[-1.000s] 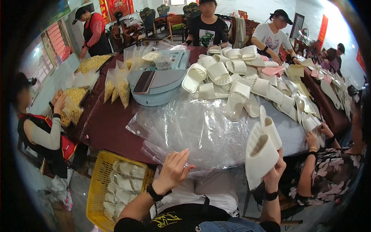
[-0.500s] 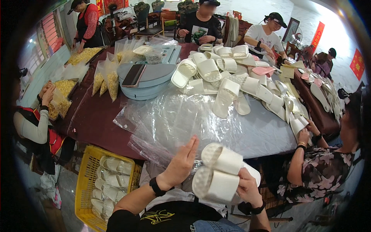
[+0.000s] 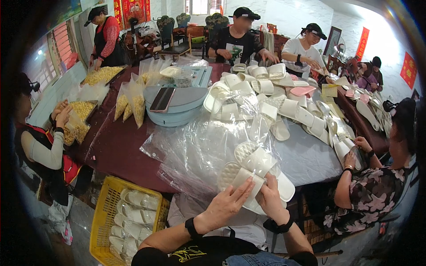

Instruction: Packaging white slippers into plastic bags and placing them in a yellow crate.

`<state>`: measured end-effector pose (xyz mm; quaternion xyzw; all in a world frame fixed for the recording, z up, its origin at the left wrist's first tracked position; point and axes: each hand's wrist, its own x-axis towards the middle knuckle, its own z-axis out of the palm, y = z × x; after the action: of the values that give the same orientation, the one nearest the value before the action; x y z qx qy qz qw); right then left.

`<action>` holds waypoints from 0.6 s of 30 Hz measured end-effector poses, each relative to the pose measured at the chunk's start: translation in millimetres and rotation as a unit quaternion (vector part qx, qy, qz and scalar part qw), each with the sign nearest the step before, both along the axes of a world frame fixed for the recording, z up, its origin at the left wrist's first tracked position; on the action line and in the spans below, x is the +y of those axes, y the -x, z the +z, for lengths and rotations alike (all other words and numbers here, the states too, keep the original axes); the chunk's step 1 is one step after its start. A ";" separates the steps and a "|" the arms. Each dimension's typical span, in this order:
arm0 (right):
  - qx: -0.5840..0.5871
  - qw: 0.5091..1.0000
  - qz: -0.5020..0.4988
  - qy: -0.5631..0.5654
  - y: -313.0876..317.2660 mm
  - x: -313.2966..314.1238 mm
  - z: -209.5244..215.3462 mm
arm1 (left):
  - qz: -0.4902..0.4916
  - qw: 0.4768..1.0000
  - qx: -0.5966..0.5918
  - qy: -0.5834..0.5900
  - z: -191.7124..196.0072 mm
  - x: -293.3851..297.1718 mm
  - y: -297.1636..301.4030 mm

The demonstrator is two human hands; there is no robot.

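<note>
A pair of white slippers (image 3: pixel 256 162), one beside the other, is held in front of me over the table's near edge, textured insoles facing up. My right hand (image 3: pixel 273 204) is closed on the pair at its right side, thumb over the strap. My left hand (image 3: pixel 227 205) lies against the nearer slipper's strap with its fingers stretched out. Just beyond the slippers, clear plastic bags (image 3: pixel 195 142) are spread on the table, and some film rises next to the toes. Whether any film covers the slippers, I cannot tell.
White slippers (image 3: pixel 290 108) are heaped across the table, next to a round blue-grey box (image 3: pixel 177 113) with a phone (image 3: pixel 162 99) on it. A yellow crate (image 3: pixel 104 208) of bagged slippers stands at lower left. Co-workers sit around, one close at right; trays of yellow pieces (image 3: pixel 83 107) lie left.
My left hand has moved right and down onto the strap of the nearer slipper. The slippers have shifted up toward the bags, and plastic film now stands higher beside the heap.
</note>
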<state>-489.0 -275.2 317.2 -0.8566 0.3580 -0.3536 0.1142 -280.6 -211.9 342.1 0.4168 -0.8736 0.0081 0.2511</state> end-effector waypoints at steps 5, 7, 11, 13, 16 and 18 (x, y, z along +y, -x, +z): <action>-0.045 0.998 -0.045 0.025 -15.7 -0.4 12.5 | 0.051 0.998 -0.009 0.037 -2.1 -1.0 -16.6; -0.048 0.998 -0.038 0.018 -21.3 -0.5 17.1 | 0.061 0.997 -0.021 0.032 -0.1 -0.3 -15.6; -0.058 0.998 -0.011 0.000 -22.6 -8.7 6.8 | 0.022 0.999 -0.014 0.019 4.8 -1.9 -9.5; -0.081 0.997 -0.015 0.009 -29.3 -13.1 11.4 | 0.022 0.999 -0.001 0.041 5.2 -1.0 -8.2; -0.088 0.995 -0.029 0.033 -39.6 -16.3 16.1 | 0.012 0.999 0.012 0.031 6.6 3.6 -9.5; -0.072 0.995 -0.038 0.049 -41.5 -18.5 13.6 | 0.011 0.999 0.024 0.027 4.2 3.3 -10.1</action>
<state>-447.5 -293.7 330.8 -0.8191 0.3635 -0.4358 0.0842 -270.5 -208.6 346.3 0.4193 -0.8621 0.0244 0.2835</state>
